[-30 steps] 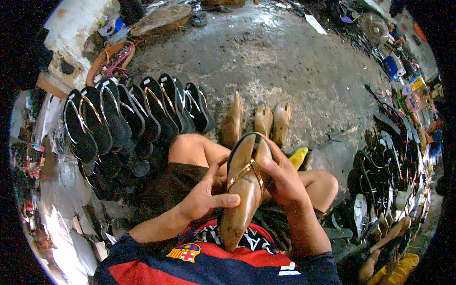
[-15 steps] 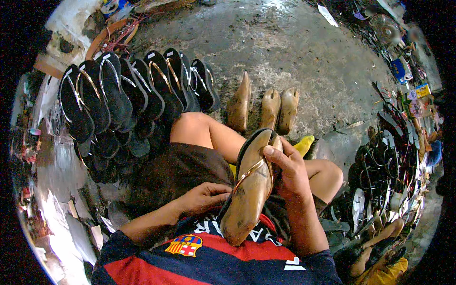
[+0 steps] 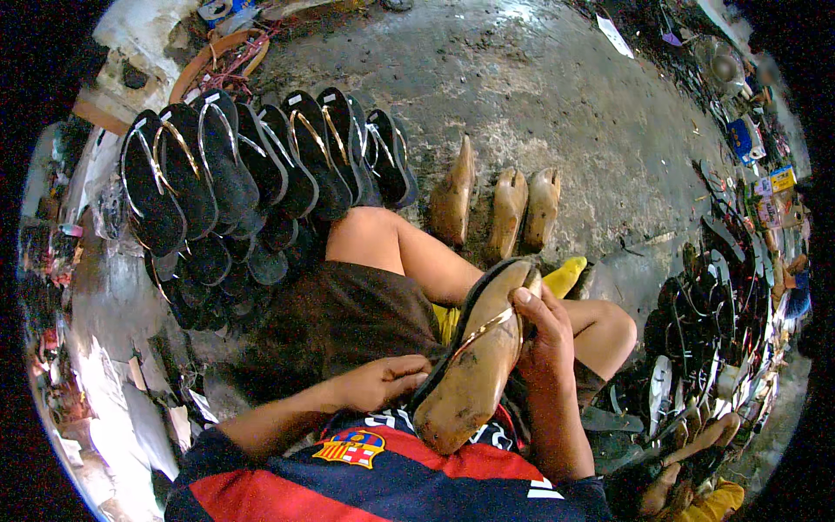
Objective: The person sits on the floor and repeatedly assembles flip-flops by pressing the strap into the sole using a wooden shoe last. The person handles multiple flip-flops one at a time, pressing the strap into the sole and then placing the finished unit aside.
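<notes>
My right hand (image 3: 548,335) grips a brown wooden shoe last (image 3: 465,387) near its upper end, thumb on top and fingers behind. Fitted against the last is a flip-flop (image 3: 470,306) with a black sole and a thin metallic strap across the wood. The last tilts over my lap, its rounded lower end against my shirt. My left hand (image 3: 387,381) is closed beside the sole's left edge, fingers bent and pressed together. Its fingertips come up to that edge, and whatever they might hold is hidden.
Rows of black flip-flops (image 3: 230,170) stand on the left. Several wooden lasts (image 3: 508,209) stand on the concrete floor (image 3: 591,113) ahead. A yellow object (image 3: 565,277) lies by my leg. Sandals and soles (image 3: 696,304) pile up at right, near another person's yellow garment (image 3: 718,503).
The view has shifted, so the floor items sit slightly farther right. The last and flip-flop have moved a little down and right with my right hand. My left hand stays beside the sole.
</notes>
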Motion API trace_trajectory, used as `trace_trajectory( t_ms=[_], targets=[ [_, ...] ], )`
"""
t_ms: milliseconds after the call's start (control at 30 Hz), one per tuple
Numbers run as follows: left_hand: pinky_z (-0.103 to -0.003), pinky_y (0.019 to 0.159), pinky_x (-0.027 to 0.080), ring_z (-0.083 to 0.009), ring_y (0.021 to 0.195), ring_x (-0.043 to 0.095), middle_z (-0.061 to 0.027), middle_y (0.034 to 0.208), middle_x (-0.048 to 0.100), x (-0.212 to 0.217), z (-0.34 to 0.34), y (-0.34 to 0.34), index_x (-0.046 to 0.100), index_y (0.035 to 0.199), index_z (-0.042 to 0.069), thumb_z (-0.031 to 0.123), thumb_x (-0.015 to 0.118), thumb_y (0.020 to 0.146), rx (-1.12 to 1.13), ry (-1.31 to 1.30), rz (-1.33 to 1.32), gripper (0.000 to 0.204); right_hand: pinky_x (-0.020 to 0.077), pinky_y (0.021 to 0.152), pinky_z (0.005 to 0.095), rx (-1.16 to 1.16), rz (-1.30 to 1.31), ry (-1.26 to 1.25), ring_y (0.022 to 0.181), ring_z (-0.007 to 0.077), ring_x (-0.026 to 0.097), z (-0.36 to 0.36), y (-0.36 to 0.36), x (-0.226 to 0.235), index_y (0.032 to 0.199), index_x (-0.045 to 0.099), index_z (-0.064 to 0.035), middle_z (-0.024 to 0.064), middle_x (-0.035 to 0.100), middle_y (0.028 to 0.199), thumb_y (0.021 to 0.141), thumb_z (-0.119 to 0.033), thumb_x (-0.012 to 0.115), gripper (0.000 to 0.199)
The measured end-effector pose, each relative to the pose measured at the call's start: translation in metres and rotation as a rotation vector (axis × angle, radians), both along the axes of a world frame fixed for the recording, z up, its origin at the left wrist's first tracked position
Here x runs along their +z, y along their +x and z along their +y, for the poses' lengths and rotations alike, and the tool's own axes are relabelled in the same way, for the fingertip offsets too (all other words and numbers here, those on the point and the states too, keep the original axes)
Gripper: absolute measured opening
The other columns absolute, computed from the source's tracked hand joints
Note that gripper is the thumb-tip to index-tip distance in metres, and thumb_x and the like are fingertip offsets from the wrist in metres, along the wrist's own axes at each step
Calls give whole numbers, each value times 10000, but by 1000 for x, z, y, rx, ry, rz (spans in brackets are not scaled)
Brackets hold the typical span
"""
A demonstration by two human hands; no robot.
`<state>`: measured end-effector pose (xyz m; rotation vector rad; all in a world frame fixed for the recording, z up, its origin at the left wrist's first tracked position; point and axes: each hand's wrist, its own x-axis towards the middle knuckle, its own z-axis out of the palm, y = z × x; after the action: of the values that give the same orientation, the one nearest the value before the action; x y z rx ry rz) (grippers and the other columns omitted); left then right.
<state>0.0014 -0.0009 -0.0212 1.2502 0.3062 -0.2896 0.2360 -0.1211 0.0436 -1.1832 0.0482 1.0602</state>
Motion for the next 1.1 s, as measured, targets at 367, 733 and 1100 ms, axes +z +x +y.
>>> trace_trajectory(
  t_ms=[367, 733, 1100],
  targets=[
    [-392, 1086, 458, -242, 1258, 595, -129, 1389, 608, -11, -8, 110, 464, 1465, -7, 334, 732, 933, -601, -1086, -379, 687, 541, 808, 379, -49, -233, 794, 930, 260, 659, 10, 31, 63, 1351, 531, 2, 137, 681, 1110, 847, -322, 684, 618],
    [-377, 1025, 504, -230, 1166, 625, -97, 1265, 640, 72, 6, 117, 472, 1440, 61, 269, 792, 893, 510, -390, -248, 667, 387, 1144, 444, 100, -247, 476, 1396, 298, 460, 41, 57, 17, 1584, 310, -87, 144, 447, 1550, 953, -341, 680, 774],
    [-438, 924, 484, -277, 1020, 606, -136, 1092, 651, 9, 5, 96, 582, 1202, -1, 410, 462, 1086, 562, 656, -202, 444, 421, 1121, 449, 238, -617, 104, 1388, 330, 452, 22, 1, -68, 1588, 149, -117, 202, 395, 1534, 847, -55, 736, 948]
  ],
)
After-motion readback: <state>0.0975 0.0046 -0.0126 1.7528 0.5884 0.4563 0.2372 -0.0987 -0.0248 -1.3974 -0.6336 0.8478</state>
